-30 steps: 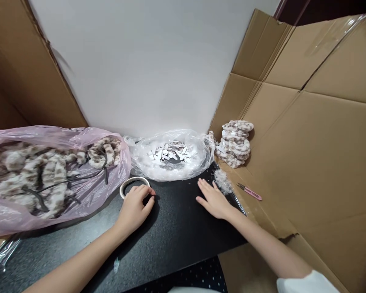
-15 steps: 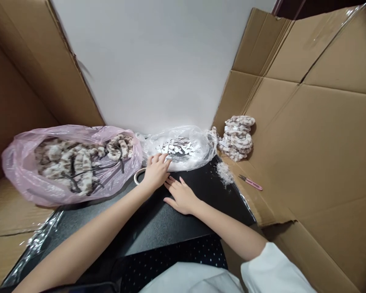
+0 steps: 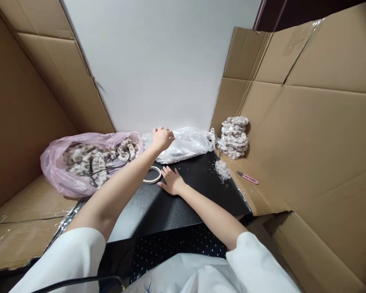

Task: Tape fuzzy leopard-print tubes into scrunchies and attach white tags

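Work looks part-way along: a stack of furry bands (image 3: 235,138), gathered into a neat pile, seems finished, while the loose furry pieces (image 3: 82,156) in the pink bag (image 3: 56,173) look yet to be handled, though the pictures do not prove it. Nothing furry is in either hand.

Taking the right hand (image 3: 172,182) as the clock's centre, it rests palm down on the dark worktop (image 3: 198,207), its fingers spread. Just beside it at 9 o'clock lies the roll of tape (image 3: 152,181); whether the thumb touches it, I cannot tell. The left hand (image 3: 164,138) is near 12 o'clock, over the left part of the clear bag (image 3: 195,140), with its fingers bent; I cannot tell whether they pinch the film or anything else. The pink bag sits at 9 to 10 o'clock, the stack at 2, and the heap of white fluff (image 3: 222,170) and pink snips (image 3: 248,178) near 3, the snips farther out on the cardboard (image 3: 259,203).

Counted: two hands, two bags, one tape roll, one pair of snips, one fluff heap, one stack. Bands within the stack and pieces in the pink bag overlap too much to number.
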Available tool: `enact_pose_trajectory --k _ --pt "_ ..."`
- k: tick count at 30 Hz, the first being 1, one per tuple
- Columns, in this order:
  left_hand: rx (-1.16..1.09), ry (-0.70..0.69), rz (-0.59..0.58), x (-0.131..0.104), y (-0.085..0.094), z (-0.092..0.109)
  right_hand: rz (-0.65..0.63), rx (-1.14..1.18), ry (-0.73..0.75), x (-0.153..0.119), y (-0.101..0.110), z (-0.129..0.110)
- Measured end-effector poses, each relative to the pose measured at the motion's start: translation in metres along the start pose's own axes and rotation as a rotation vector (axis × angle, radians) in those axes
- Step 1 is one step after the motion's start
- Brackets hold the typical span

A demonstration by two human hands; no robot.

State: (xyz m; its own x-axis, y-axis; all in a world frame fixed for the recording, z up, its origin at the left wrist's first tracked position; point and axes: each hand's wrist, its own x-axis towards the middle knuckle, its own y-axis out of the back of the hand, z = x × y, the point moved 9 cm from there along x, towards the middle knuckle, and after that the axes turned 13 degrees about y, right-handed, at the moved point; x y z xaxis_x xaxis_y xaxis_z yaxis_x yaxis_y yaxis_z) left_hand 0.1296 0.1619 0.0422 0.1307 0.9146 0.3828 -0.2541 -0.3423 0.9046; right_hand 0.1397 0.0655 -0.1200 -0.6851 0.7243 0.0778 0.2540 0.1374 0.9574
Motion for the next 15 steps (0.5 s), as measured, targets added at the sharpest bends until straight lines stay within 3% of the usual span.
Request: enact_pose_trajectory --k 3,5,12,15 --pt "0.016 0.025 0.007 0.009 0.007 0.003 -0.010 0.000 -0.064 0.008 0.001 0.014" --pt "0.026 0.035 0.007 0.010 0.008 0.003 0.001 -0.005 -0.142 -0.004 0.005 0.032" --pt "0.030 0.045 0.011 -0.009 0.005 -0.010 0.022 -0.046 -0.531 -0.111 0.039 0.126" --pt "0.024 0.057 0.020 -0.015 0.001 -0.016 0.024 -0.057 -0.571 -0.134 0.054 0.135"
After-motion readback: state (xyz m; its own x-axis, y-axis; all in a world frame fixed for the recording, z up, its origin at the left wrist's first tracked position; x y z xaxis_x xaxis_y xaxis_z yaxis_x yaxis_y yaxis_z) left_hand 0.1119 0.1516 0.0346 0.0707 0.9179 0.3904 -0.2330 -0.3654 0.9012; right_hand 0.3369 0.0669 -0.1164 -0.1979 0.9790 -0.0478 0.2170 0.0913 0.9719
